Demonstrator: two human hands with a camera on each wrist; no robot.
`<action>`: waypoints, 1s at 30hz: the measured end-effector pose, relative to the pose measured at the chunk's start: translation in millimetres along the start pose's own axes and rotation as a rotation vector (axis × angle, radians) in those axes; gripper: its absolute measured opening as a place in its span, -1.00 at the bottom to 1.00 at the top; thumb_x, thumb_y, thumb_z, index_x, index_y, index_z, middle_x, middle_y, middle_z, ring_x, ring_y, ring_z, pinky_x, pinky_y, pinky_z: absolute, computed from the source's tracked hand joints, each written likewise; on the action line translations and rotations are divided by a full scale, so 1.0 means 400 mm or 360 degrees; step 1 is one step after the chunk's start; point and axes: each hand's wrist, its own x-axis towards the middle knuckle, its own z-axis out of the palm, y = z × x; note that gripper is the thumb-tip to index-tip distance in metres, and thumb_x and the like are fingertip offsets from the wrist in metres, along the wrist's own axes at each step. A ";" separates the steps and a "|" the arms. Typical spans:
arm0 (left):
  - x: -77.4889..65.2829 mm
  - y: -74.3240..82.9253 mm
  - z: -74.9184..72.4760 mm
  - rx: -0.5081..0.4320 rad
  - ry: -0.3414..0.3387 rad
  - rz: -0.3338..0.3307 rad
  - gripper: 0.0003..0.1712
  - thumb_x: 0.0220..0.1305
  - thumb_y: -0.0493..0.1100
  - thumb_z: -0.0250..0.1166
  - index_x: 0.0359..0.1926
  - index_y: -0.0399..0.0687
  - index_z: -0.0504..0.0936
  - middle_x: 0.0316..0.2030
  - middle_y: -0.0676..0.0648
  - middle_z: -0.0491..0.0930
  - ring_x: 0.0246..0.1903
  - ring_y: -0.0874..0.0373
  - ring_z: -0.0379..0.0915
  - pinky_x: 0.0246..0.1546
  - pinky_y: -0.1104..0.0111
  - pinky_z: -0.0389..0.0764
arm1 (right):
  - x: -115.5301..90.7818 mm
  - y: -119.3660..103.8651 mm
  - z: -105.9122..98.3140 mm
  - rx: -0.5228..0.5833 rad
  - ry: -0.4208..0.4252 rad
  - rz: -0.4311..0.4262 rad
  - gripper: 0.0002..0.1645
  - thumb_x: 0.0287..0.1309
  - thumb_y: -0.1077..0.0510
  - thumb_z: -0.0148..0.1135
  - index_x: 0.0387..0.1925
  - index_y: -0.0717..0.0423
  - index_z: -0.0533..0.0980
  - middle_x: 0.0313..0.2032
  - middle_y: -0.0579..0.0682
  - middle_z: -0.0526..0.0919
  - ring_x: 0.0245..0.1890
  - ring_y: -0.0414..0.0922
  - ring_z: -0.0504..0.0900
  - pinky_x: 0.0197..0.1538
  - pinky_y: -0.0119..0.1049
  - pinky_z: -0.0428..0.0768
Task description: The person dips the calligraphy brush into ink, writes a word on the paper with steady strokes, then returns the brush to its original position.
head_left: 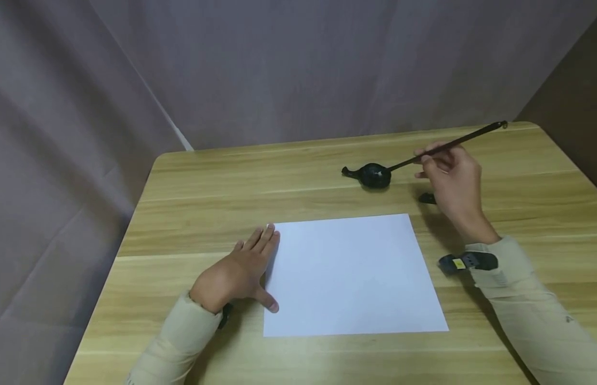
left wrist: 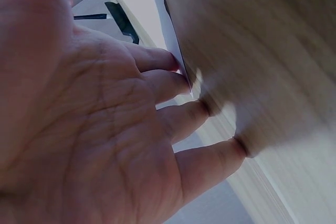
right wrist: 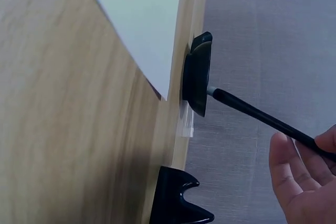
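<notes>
My right hand [head_left: 457, 182] pinches the dark handle of a writing brush [head_left: 471, 137] above the table's right side. The brush slants down to the left, its lower end at a small black gourd-shaped ink dish [head_left: 374, 176]. In the right wrist view a pale part of the brush [right wrist: 247, 108] shows at the dish's rim [right wrist: 197, 77]; the tip itself is hidden. My left hand [head_left: 240, 272] lies with fingers extended on the left edge of a blank white sheet of paper [head_left: 351, 278], fingertips at its upper left corner and thumb lower down.
A black brush rest [right wrist: 173, 198] with a curved notch stands on the table near my right hand. Beside the dish is a small clear plastic piece [right wrist: 187, 124]. The wooden table [head_left: 192, 214] ends at a grey curtain [head_left: 288, 69] behind and to the left.
</notes>
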 end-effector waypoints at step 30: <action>-0.003 -0.020 -0.011 0.0105 -0.0008 0.0090 0.68 -0.12 0.39 0.67 0.73 -0.04 -0.26 0.71 -0.06 -0.42 0.68 -0.06 -0.52 0.54 -0.28 -0.06 | -0.009 -0.010 -0.014 0.0366 0.0184 -0.0177 -0.88 0.44 0.35 0.23 -0.05 0.23 0.57 -0.18 0.11 0.77 -0.30 -0.17 0.84 -0.19 -0.30 0.72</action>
